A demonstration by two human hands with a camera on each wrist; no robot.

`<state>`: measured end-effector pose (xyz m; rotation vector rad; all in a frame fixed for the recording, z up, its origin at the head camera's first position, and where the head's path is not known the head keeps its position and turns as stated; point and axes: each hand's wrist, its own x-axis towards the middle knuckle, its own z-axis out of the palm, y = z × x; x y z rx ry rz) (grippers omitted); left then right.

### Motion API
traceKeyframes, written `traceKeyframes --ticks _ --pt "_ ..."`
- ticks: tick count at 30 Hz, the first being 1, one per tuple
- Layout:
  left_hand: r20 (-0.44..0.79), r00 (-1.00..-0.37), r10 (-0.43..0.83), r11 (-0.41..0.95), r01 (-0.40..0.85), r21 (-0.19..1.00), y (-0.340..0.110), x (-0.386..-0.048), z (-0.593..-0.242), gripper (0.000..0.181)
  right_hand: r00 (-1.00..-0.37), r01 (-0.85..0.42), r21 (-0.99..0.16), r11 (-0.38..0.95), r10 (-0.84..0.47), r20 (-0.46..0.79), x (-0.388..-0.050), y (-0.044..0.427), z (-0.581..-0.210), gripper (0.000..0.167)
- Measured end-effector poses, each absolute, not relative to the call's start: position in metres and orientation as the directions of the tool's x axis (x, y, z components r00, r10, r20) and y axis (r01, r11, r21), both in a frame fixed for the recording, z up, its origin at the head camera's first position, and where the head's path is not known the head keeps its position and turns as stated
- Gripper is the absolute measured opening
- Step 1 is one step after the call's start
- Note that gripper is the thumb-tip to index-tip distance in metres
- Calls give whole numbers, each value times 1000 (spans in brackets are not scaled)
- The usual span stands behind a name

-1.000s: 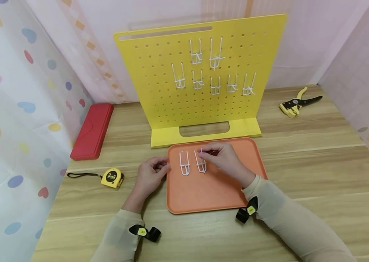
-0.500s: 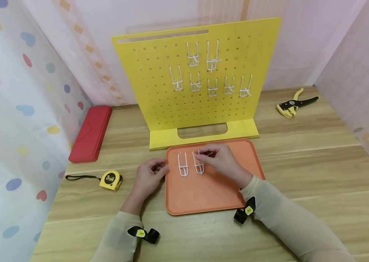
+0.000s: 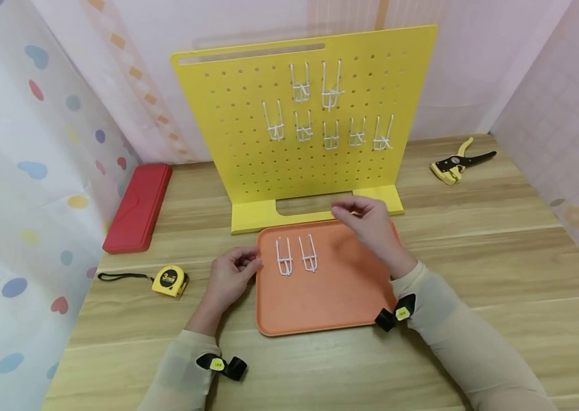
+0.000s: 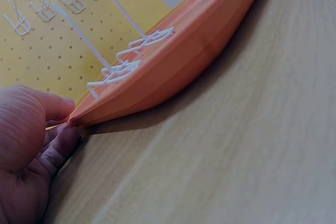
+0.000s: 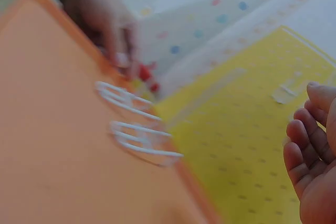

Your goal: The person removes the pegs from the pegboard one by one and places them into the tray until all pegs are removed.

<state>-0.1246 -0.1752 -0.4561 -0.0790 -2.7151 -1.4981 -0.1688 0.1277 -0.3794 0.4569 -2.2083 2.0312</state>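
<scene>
Two white wire pegboard hooks lie side by side on the orange tray [image 3: 325, 305]: the left hook [image 3: 284, 260] and the right hook [image 3: 310, 257]. At the tray's left edge my left hand [image 3: 229, 278] pinches the rim between thumb and fingers, seen close in the left wrist view. My right hand [image 3: 375, 229] hovers over the tray's back right part, near the pegboard base. Its fingers [image 5: 295, 153] are loosely bent and nothing shows between them. Behind the tray stands the yellow pegboard [image 3: 253, 162], with several more white hooks hung on its upper half.
To the left are a red case [image 3: 137, 208] and a yellow tape measure [image 3: 170, 279] with a black strap. A yellow and black wire stripper [image 3: 458, 162] lies at the back right. Patterned curtains border the wooden table [image 3: 515, 262] at the left and back.
My right hand has let go of the right-hand hook and moved right and away toward the pegboard. That hook stays on the tray. My left hand keeps its place on the rim.
</scene>
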Motion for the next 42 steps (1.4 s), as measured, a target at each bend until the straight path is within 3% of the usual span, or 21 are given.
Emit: traceKeyframes --ticks 8,12,20,33,42 --pt "72 -997 27 539 75 839 -176 -126 -455 24 -933 -354 -908 -225 157 325 -205 175 -373 10" --pt "70 -997 29 546 74 835 -177 -125 -456 24 -907 -391 -872 -296 283 311 -217 188 -369 13" --pt "85 -996 21 532 83 843 -178 -126 -456 22 -936 -335 -867 -369 239 259 -239 187 -366 34" --pt "90 -996 28 494 92 864 -176 -122 -455 22 -932 -324 -874 -363 279 229 -248 184 -368 16" --pt "78 -997 29 502 82 861 -176 -123 -456 21 -923 -357 -842 -404 293 251 -247 186 -366 29"
